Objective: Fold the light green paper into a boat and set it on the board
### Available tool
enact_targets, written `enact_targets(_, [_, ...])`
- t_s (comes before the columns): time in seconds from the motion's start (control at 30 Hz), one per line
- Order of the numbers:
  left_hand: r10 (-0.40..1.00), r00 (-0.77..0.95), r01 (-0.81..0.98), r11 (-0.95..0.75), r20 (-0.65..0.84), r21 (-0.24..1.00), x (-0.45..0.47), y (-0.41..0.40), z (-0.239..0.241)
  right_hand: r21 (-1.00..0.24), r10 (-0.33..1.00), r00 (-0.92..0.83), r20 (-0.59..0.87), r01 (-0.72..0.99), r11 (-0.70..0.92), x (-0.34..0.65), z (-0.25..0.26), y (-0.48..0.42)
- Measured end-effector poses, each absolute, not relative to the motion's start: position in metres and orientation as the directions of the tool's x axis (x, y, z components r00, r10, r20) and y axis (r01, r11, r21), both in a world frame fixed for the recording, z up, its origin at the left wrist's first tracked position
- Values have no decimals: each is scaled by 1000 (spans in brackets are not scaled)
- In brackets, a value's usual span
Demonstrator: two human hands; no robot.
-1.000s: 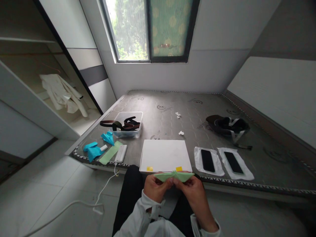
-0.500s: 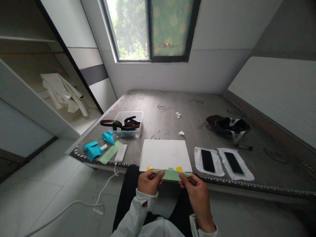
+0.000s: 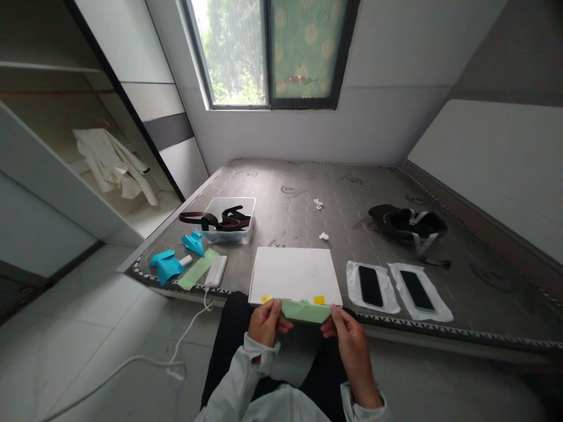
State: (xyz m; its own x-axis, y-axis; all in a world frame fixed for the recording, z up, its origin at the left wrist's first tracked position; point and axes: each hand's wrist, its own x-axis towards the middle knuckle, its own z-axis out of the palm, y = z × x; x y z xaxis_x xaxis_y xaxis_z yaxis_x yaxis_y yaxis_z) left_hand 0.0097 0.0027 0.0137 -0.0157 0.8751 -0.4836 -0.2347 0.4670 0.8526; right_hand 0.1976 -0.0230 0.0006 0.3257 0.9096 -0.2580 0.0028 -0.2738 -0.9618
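Over the lap, at the near edge of the bed (image 3: 308,199), the folded green paper (image 3: 307,310) lies crosswise, its long axis left to right, just before the white board (image 3: 294,274). Its left end is pinched in the grip of the left hand (image 3: 265,322) and its right end in that of the right hand (image 3: 347,332), both equally near.

A bedroom in a home; a bare quilted mattress (image 3: 352,199) fills the bed frame against the walls; an open wardrobe (image 3: 53,193) on the left has a pale garment (image 3: 115,165) lying on its shelf; a window (image 3: 237,53) with a patterned screen looks onto trees; the floor (image 3: 88,351) is plain light tile.
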Motion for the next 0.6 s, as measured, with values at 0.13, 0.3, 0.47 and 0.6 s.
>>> enact_targets(0.13, [918,-5,-65,396,-398,916,7,1,6,-963,930,300,-214,97,-252,202,1,-22])
enact_targets(0.3, [973,32,72,225,-228,972,2,-3,1,-955,924,288,-251,84,-286,204,-2,-22])
enact_targets(0.47, [988,55,115,134,-141,984,0,-2,-5,-957,918,291,-271,24,-290,203,-8,-19])
enact_targets(0.6, [986,-5,191,163,-165,968,-3,1,-17,-942,885,325,-334,-97,-320,209,-19,-3])
